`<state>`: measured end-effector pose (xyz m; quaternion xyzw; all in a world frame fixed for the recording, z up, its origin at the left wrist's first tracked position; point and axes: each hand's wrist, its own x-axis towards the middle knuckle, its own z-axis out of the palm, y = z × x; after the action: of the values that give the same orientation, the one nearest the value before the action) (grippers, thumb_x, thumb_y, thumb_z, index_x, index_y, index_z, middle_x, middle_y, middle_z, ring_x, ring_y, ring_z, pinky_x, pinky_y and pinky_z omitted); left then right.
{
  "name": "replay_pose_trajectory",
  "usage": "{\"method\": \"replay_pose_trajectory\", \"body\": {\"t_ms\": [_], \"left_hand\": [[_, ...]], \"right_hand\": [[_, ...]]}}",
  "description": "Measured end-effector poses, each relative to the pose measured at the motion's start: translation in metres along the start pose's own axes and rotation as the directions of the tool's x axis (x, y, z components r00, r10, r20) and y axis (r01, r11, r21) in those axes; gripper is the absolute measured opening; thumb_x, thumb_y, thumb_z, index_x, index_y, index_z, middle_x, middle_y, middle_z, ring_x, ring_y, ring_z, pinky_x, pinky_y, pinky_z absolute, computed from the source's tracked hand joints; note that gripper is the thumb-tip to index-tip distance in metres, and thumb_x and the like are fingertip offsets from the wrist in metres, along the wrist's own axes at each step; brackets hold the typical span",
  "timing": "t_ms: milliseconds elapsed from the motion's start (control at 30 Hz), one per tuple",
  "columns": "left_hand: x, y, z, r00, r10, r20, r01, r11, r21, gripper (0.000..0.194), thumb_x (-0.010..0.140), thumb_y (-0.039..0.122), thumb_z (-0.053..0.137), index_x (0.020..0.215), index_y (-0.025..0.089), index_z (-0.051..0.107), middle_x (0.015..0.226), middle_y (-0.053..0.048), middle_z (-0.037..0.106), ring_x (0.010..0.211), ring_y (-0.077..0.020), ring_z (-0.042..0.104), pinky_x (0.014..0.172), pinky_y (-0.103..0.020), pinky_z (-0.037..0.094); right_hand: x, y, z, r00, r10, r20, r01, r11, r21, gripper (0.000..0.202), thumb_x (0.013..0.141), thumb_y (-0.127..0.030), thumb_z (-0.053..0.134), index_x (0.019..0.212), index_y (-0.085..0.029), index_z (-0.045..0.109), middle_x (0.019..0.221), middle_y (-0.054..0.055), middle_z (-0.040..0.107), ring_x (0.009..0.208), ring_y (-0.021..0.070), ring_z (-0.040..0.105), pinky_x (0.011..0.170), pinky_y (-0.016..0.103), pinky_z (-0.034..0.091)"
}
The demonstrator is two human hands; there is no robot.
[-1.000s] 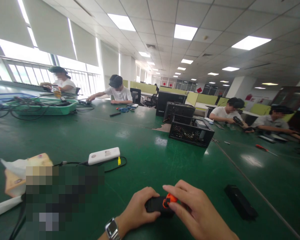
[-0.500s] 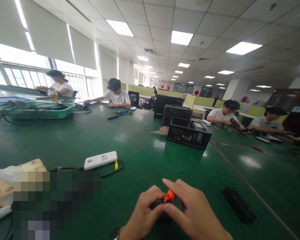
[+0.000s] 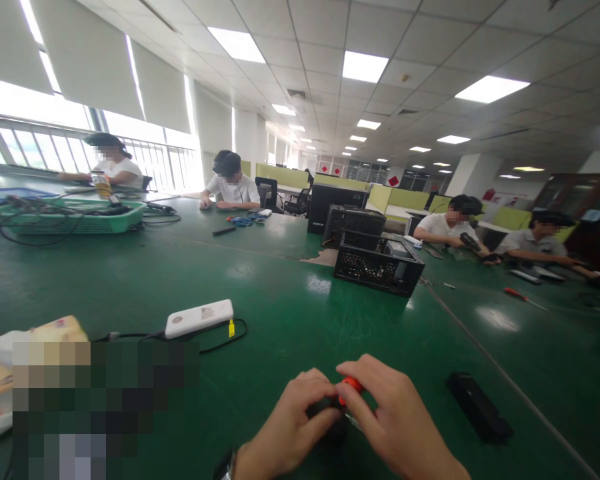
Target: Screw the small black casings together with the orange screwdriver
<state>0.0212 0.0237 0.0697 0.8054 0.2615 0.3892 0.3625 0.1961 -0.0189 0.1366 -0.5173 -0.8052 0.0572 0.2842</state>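
Note:
Low in the middle, my two hands meet over the green table. The fingers of my right hand [image 3: 387, 403] are closed around a small orange-red piece [image 3: 351, 387] with dark marks on it; most of it is hidden by the fingers. A thin shiny strip shows just beneath my right thumb, too small to name. My left hand [image 3: 303, 413], with a dark watch [image 3: 225, 465] on the wrist, is closed on a dark object [image 3: 325, 408], largely covered by the fingers. Its fingertips reach up to the orange-red piece.
A black oblong block [image 3: 479, 407] lies to the right. On the left are a white device [image 3: 200, 318] with a cable and a tissue box [image 3: 63, 331]. Black computer cases [image 3: 377, 267], a green basket [image 3: 80, 220] and a red screwdriver [image 3: 517, 294] lie farther off. Several people sit around.
My right hand and the orange-red piece have shifted slightly right and up, and the piece has turned. A shiny strip now shows below it. A person at the back drew an arm in.

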Motion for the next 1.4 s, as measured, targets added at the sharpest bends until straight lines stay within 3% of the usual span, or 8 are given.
{"method": "replay_pose_trajectory", "body": {"t_ms": [167, 367, 600, 733, 900, 1000, 1200, 1400], "left_hand": [[0.001, -0.009, 0.012, 0.973, -0.056, -0.222, 0.091, 0.985, 0.149, 0.020, 0.080, 0.034, 0.069, 0.070, 0.019, 0.060, 0.072, -0.002, 0.058, 0.072, -0.0190, 0.052, 0.069, -0.030, 0.042], [-0.005, 0.000, -0.006, 1.000, 0.024, 0.018, -0.023, 0.998, -0.064, 0.023, 0.088, 0.024, 0.061, 0.111, 0.022, 0.061, 0.103, -0.004, 0.065, 0.092, -0.0194, 0.057, 0.085, -0.028, 0.044], [-0.004, -0.006, -0.003, 0.995, 0.009, -0.096, -0.011, 1.000, -0.021, 0.009, 0.086, 0.026, 0.065, 0.082, 0.018, 0.068, 0.076, -0.002, 0.062, 0.077, -0.0178, 0.053, 0.070, -0.025, 0.041], [-0.001, -0.003, 0.002, 0.990, -0.011, -0.138, 0.014, 1.000, 0.025, 0.003, 0.083, 0.020, 0.068, 0.082, 0.018, 0.067, 0.079, -0.002, 0.063, 0.078, -0.0182, 0.053, 0.073, -0.026, 0.041], [0.000, 0.009, -0.005, 1.000, 0.019, 0.025, -0.017, 0.996, -0.092, 0.016, 0.090, 0.025, 0.060, 0.104, 0.020, 0.066, 0.103, -0.006, 0.065, 0.095, -0.0202, 0.055, 0.088, -0.030, 0.042], [-0.001, 0.008, -0.007, 0.993, -0.024, 0.114, 0.039, 0.991, -0.128, 0.019, 0.094, 0.029, 0.054, 0.093, 0.019, 0.069, 0.092, -0.004, 0.067, 0.083, -0.0175, 0.058, 0.080, -0.026, 0.044], [-0.003, -0.008, 0.006, 0.994, -0.017, -0.105, 0.022, 0.999, 0.044, 0.025, 0.086, 0.034, 0.064, 0.068, 0.017, 0.066, 0.064, 0.000, 0.063, 0.065, -0.0151, 0.053, 0.067, -0.024, 0.040], [-0.004, -0.004, 0.007, 0.990, -0.076, -0.118, 0.075, 0.997, -0.013, 0.017, 0.084, 0.029, 0.065, 0.074, 0.016, 0.067, 0.072, -0.002, 0.065, 0.070, -0.0163, 0.057, 0.068, -0.023, 0.044]], "right_hand": [[0.002, -0.010, 0.015, 0.991, 0.060, -0.118, -0.060, 0.998, 0.008, 0.024, 0.093, -0.036, 0.049, 0.097, -0.022, 0.069, 0.082, 0.005, 0.071, 0.073, 0.0185, 0.066, 0.072, 0.027, 0.048], [0.006, -0.012, 0.010, 0.999, -0.049, -0.001, 0.049, 0.999, -0.010, 0.034, 0.092, -0.023, 0.044, 0.122, -0.021, 0.060, 0.097, 0.006, 0.070, 0.085, 0.0195, 0.064, 0.076, 0.029, 0.049], [0.005, -0.010, 0.013, 0.995, 0.091, -0.039, -0.092, 0.995, -0.037, 0.030, 0.089, -0.041, 0.053, 0.109, -0.025, 0.069, 0.082, 0.003, 0.070, 0.073, 0.0194, 0.066, 0.067, 0.028, 0.047], [0.008, -0.012, 0.015, 0.998, 0.056, -0.008, -0.057, 0.997, -0.056, 0.030, 0.093, -0.031, 0.046, 0.112, -0.022, 0.067, 0.086, 0.004, 0.070, 0.077, 0.0196, 0.065, 0.070, 0.029, 0.047], [0.006, -0.012, 0.003, 0.993, -0.031, 0.110, 0.029, 0.999, 0.016, 0.039, 0.092, -0.027, 0.049, 0.130, -0.024, 0.056, 0.101, 0.004, 0.067, 0.086, 0.0184, 0.063, 0.077, 0.028, 0.047], [0.004, -0.014, 0.000, 0.993, -0.014, 0.115, 0.011, 0.999, 0.033, 0.037, 0.092, -0.030, 0.049, 0.127, -0.025, 0.058, 0.097, 0.004, 0.068, 0.082, 0.0176, 0.063, 0.074, 0.027, 0.046], [0.007, -0.019, 0.012, 0.984, 0.169, 0.057, -0.167, 0.985, -0.035, 0.029, 0.089, -0.048, 0.053, 0.105, -0.028, 0.067, 0.074, 0.000, 0.071, 0.069, 0.0198, 0.066, 0.062, 0.026, 0.039], [0.012, -0.021, 0.015, 0.989, 0.089, 0.117, -0.098, 0.993, 0.072, 0.023, 0.092, -0.029, 0.047, 0.109, -0.028, 0.062, 0.094, 0.000, 0.071, 0.085, 0.0177, 0.066, 0.074, 0.025, 0.041]]}}
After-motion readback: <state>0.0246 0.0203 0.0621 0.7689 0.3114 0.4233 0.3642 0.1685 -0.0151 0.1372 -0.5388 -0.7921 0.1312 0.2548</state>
